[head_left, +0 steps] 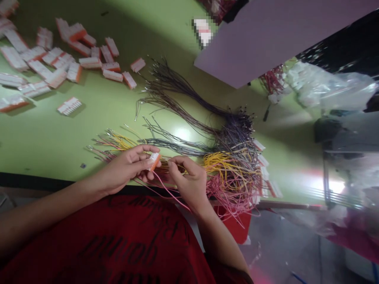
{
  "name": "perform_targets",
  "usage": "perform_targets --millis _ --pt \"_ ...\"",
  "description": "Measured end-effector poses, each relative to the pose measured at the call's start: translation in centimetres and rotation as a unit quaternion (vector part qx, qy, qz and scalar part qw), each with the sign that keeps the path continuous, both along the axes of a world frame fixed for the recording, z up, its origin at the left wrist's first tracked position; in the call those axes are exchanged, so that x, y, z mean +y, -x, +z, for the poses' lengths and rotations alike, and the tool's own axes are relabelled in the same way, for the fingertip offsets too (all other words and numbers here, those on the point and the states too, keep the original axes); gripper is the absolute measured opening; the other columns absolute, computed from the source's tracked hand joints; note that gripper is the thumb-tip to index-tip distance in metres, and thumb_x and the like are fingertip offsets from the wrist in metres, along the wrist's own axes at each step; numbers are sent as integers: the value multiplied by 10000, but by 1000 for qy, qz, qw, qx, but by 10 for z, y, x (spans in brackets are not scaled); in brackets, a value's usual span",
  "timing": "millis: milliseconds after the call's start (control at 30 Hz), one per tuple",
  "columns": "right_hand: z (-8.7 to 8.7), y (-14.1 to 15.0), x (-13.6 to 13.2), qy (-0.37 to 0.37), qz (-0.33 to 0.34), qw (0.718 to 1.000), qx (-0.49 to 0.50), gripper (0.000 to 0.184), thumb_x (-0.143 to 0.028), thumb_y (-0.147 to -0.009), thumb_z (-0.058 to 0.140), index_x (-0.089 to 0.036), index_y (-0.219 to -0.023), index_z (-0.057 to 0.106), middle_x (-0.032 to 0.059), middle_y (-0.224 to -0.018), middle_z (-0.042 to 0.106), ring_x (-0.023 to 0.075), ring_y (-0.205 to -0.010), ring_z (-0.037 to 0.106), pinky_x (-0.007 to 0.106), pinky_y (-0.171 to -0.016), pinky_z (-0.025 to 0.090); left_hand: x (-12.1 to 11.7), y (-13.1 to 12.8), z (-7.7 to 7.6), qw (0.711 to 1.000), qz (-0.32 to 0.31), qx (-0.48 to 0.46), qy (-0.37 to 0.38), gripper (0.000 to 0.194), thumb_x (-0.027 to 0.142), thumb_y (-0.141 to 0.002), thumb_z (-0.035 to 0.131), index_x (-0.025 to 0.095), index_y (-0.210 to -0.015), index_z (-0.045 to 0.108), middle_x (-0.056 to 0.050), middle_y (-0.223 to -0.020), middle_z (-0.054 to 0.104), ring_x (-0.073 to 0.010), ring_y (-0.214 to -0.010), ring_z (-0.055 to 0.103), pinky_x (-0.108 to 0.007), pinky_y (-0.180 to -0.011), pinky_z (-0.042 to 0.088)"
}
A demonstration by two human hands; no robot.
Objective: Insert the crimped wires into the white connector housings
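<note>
A green counter [53, 146] spreads beneath the work, a black strip [29, 180] running along its near edge. On the near side of that edge is the person's red shirt [118, 227], with black script lettering [121, 248] that is upside down and too creased to read with certainty. A lilac panel [251, 43] juts in over the counter's far edge, toward the right. The wire pile [233, 138], sorted into dark, grey, yellow and pink bunches, lies right of centre and reaches the near edge, many metal-tipped ends pointing left. Loose connectors [60, 59], white with orange sides, scatter toward the far left corner, some touching; any marks on them are too small to read.

The right hand [191, 181] is near the pile's yellow bunch, thumb and forefinger close together; I cannot tell whether they pinch a wire. The left hand [137, 163], just beside it near the near edge, pinches a white-and-orange connector [154, 161] between thumb and fingers. A pink wire [168, 189] trails from this connector toward the right wrist.
</note>
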State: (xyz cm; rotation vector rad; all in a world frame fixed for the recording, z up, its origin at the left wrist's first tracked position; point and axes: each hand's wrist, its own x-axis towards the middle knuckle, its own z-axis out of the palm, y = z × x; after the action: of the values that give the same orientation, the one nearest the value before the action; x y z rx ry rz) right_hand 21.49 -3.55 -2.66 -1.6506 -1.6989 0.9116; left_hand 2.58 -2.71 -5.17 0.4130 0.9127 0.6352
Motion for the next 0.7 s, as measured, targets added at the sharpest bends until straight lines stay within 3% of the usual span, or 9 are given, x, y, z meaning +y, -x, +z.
perform_targets --millis 367,700 --pt "-1 2 0 25 22 999 -24 158 -218 -868 576 -224 -754 685 0 -726 724 142 -669 659 281 -652 498 -3 0 -2 999 -17 28 -23 450 340 -780 787 180 -1154 595 -7 -754 697 -129 -582 630 -261 -569 497" --pt "-6 7 2 22 52 998 -41 183 -246 -896 562 -222 -745 664 12 -708 712 137 -625 610 278 -615 459 -3 -6 1 997 -33 54 -48 333 291 -782 753 161 -1060 626 11 -672 682 -132 -565 625 -266 -547 493"
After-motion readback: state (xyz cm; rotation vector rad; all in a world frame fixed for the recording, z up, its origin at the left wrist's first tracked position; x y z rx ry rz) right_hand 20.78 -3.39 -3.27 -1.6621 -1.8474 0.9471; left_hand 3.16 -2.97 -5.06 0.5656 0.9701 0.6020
